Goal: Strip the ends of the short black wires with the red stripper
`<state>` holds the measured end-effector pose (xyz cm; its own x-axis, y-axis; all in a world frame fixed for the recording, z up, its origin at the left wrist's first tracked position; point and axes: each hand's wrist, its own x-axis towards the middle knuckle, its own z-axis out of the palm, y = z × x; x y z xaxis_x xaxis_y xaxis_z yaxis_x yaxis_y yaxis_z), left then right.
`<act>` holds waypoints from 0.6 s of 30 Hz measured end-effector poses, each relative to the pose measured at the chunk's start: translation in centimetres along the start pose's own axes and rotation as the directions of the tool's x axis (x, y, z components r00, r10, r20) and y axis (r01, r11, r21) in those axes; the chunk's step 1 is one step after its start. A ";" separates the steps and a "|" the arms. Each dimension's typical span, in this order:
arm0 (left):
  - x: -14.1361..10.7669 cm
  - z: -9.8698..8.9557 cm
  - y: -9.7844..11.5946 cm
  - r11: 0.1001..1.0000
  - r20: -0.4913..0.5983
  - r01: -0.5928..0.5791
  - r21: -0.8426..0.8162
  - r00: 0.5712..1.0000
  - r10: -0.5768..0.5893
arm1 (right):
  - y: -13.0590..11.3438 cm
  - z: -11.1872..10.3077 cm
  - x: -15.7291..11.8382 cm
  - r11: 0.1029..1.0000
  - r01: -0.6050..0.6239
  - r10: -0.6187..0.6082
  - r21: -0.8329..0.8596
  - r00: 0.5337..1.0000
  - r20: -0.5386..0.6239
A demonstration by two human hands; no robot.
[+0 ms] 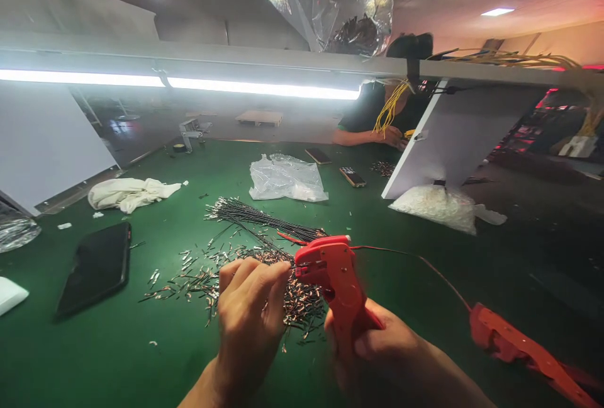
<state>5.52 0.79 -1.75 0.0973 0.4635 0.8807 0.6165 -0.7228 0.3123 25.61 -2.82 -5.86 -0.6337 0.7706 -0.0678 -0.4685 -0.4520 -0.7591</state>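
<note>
My right hand (382, 339) is wrapped round the handle of a red wire stripper (342, 276), held upright with its jaws facing left. At those jaws, the thumb and forefinger of my left hand (252, 307) are pinched together; what they hold is too small to make out. Beneath and behind both hands lies a pile of short wire pieces (302, 301) with coppery ends. A bundle of long black wires (264, 216) stretches out just beyond it.
A second red tool (523, 339) lies at the right on the green table (155, 370). Around are a black phone (97, 266), white cloth (132, 192), a plastic bag (287, 178) and a bag of white pieces (436, 206). A person (368, 118) works across the table.
</note>
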 end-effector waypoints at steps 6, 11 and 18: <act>0.1 -0.1 0.0 1.000 0.018 -0.030 0.007 0.999 0.030 | 0.0 0.2 0.2 0.998 0.010 -0.013 -0.064 0.999 -0.037; 0.5 -0.1 -0.2 0.997 0.053 -0.075 -0.026 0.996 0.076 | 0.6 0.5 0.0 0.999 0.046 -0.046 -0.014 0.997 -0.061; 0.7 -0.3 -0.6 0.995 0.136 -0.089 -0.054 0.986 0.096 | -0.1 1.5 -0.3 0.998 0.068 -0.069 -0.020 0.995 -0.070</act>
<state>4.92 1.39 -1.25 0.2612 0.4574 0.8500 0.5624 -0.7878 0.2511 24.96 -3.68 -4.80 -0.5554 0.8294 -0.0603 -0.4977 -0.3896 -0.7749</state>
